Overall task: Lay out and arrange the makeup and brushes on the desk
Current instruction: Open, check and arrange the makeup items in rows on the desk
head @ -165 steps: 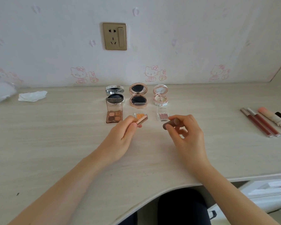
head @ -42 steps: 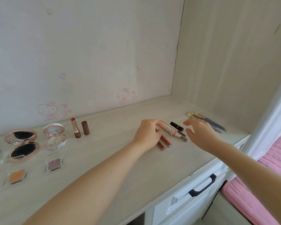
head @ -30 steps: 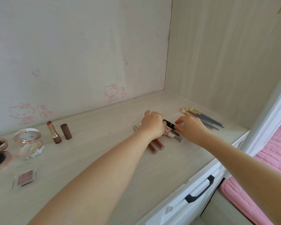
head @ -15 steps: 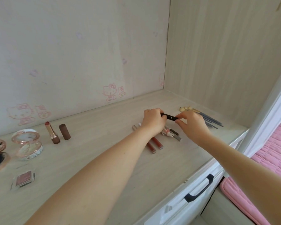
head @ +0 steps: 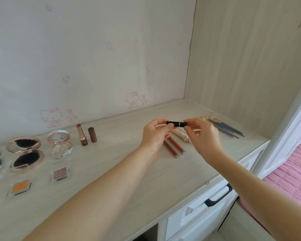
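Hovering over the desk [head: 181, 173], the left grip [head: 155, 134] and right grip [head: 202, 136] sat just above two lip glosses [head: 174, 147], each pinching one end of a black lipstick [head: 176, 123] held in the air. A sharp tug on the cap seemed liable to make the smooth tube slip and drop, scattering the glosses. Its long axis lay level, left to right, with the gold band nearer the right grip.

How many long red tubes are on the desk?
2. They lie side by side on the desk, just below the left hand: the nearer red tube and the farther red tube. That hand could hide another.
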`<state>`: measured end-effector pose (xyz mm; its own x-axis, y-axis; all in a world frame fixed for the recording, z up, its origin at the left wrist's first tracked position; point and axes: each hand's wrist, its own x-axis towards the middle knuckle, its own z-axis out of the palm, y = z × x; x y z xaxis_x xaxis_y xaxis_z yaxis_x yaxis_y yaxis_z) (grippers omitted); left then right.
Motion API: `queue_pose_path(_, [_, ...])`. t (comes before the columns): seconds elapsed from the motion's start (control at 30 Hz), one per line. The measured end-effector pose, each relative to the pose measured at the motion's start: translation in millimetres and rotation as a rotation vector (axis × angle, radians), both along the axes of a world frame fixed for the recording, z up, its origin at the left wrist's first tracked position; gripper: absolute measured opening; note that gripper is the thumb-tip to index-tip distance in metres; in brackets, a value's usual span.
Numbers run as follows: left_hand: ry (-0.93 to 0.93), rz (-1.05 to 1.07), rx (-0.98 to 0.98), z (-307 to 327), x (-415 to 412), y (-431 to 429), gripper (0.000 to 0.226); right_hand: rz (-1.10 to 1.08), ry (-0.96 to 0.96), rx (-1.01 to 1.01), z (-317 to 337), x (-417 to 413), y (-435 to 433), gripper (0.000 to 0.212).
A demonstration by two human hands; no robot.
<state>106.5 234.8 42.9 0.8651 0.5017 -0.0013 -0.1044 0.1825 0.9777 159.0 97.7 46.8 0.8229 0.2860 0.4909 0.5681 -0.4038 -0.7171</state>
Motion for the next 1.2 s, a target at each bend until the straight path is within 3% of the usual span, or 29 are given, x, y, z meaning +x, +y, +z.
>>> queue_pose_path(0.43, [-0.012,0.095,-0.256,-8,-132,43,0.023,0.182,0.11,0.093,-7,-110,50,0.016])
queue_pose_path(0.57, [-0.026,0.103,-0.295,-13,-167,55,0.018,0.234,0.148,0.041,-13,-141,67,0.012])
queue_pose_path(0.93, [-0.02,0.218,-0.184,-15,-247,102,0.014,0.464,0.202,-0.124,-23,-208,114,0.006])
queue_pose_path(1.07, [0.013,0.204,-0.141,-14,-271,112,0.018,0.502,0.244,-0.067,-18,-218,127,0.01])
queue_pose_path(1.2, [0.08,0.173,0.02,-15,-289,115,0.02,0.557,0.351,-0.051,-9,-225,142,0.012])
